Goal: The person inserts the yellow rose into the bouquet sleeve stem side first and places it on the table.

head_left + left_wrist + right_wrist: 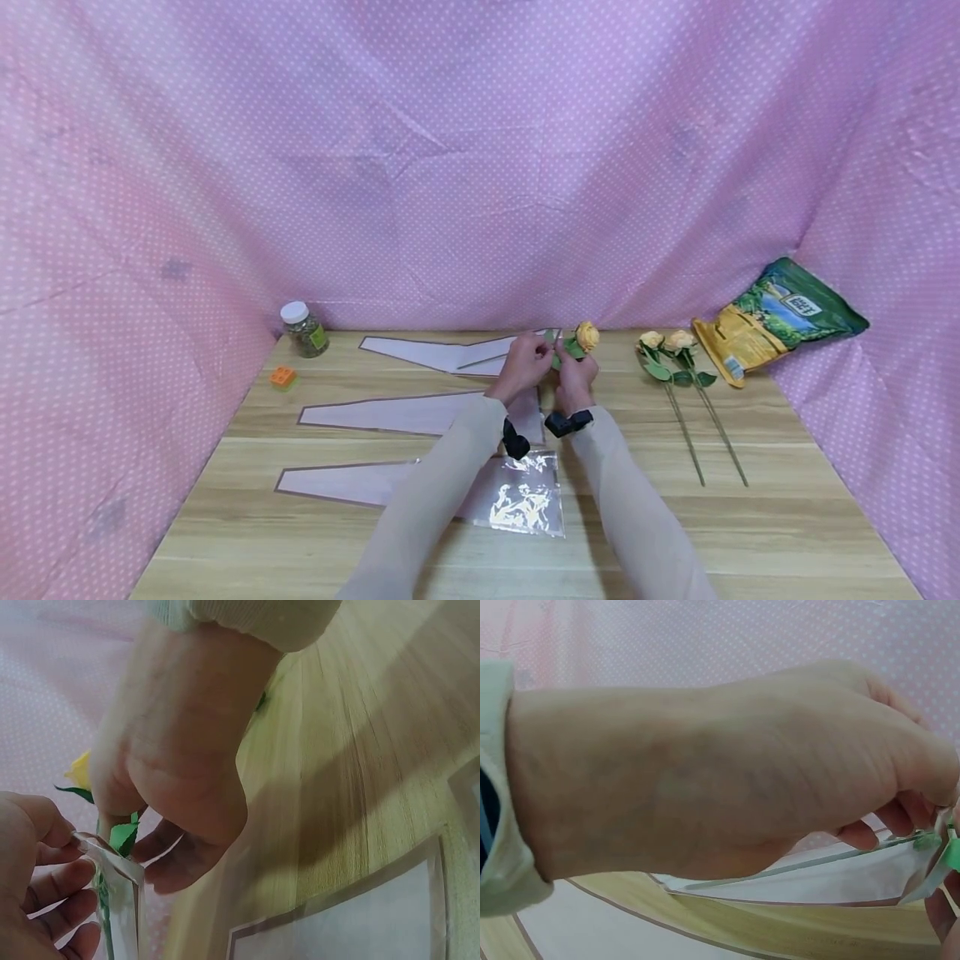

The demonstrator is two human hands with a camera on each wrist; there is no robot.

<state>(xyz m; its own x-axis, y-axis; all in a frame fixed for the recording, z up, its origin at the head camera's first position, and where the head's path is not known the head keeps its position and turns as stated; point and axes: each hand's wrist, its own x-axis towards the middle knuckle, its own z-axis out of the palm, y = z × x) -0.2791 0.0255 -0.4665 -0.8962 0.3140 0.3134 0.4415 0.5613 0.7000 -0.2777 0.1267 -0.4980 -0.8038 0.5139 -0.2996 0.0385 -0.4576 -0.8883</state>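
A yellow artificial rose (pixel 587 336) lies at the back of the table, its stem inside a tapered flower wrapping sleeve (pixel 408 351) with a clear, dark-edged border. With fingertips and thumb, my left hand (pixel 522 364) pinches the sleeve's open edge, also seen in the left wrist view (pixel 112 859). My right hand (pixel 576 382) holds the rose below its bloom, fingers bent around the stem and a green leaf (pixel 124 836) at the sleeve's mouth. The right fingertips are partly hidden in every view.
Two more sleeves (pixel 375 414) (pixel 337 482) lie nearer the front. Two pale roses (pixel 678 341) (pixel 651 341) lie on the right beside a green and yellow bag (pixel 787 312). A white-lidded jar (pixel 306 332) and an orange-green block (pixel 283 378) stand at the left.
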